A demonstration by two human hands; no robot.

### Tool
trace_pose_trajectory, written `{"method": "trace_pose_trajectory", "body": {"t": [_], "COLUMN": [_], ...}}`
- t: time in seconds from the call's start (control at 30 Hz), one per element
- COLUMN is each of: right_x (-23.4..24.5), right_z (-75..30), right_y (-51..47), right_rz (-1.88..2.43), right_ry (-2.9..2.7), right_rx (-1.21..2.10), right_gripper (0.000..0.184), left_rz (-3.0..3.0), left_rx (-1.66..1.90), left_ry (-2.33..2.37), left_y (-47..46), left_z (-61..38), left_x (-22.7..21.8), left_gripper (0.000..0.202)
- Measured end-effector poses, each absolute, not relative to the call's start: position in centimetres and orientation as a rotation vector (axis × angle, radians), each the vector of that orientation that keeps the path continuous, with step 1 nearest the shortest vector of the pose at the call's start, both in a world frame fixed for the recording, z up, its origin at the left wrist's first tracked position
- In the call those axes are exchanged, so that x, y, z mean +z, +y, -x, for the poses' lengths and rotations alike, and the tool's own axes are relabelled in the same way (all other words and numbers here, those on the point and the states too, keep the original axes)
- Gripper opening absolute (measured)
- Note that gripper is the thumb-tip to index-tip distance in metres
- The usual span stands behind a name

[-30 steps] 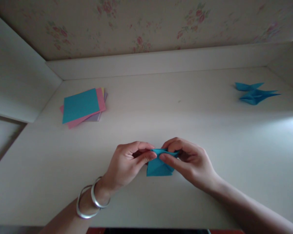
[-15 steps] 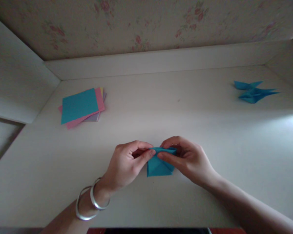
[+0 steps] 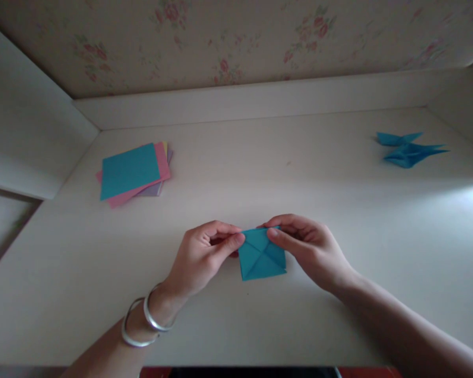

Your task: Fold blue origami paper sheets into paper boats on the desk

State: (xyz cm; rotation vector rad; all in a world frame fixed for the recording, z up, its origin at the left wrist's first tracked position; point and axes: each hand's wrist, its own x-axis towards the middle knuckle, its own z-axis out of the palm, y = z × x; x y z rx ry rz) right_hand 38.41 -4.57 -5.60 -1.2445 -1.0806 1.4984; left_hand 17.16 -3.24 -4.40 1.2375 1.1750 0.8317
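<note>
A small blue folded paper square [image 3: 261, 255] with crease lines lies near the front middle of the pale table [image 3: 236, 173]. My left hand [image 3: 203, 257] pinches its upper left corner between thumb and forefinger; two silver bangles sit on that wrist. My right hand [image 3: 309, 247] pinches its upper right corner, thumb on top. Both hands are closed on the paper.
A stack of coloured paper sheets [image 3: 132, 172], blue on top over pink, purple and yellow, lies at the back left. Two folded blue paper pieces [image 3: 408, 149] rest at the back right. A floral wall rises behind the table.
The paper has been flattened out from a puffed, half-open fold into a flat creased square. Both hands have shifted slightly away from me and apart.
</note>
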Motion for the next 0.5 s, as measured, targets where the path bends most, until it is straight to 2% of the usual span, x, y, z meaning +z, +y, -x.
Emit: {"method": "trace_pose_trajectory", "body": {"t": [0.5], "right_x": [-5.86], "right_z": [-38.56], "right_y": [-4.4], "right_rz": [1.276], "right_ry": [-1.116], "right_rx": [1.461], "right_gripper": [0.019], "left_rz": [-1.236], "left_rx": [0.792], "left_ry": [1.172], "left_y": [-3.27], "left_z": [-17.35], "left_x": [-4.72], "left_gripper": [0.017]}}
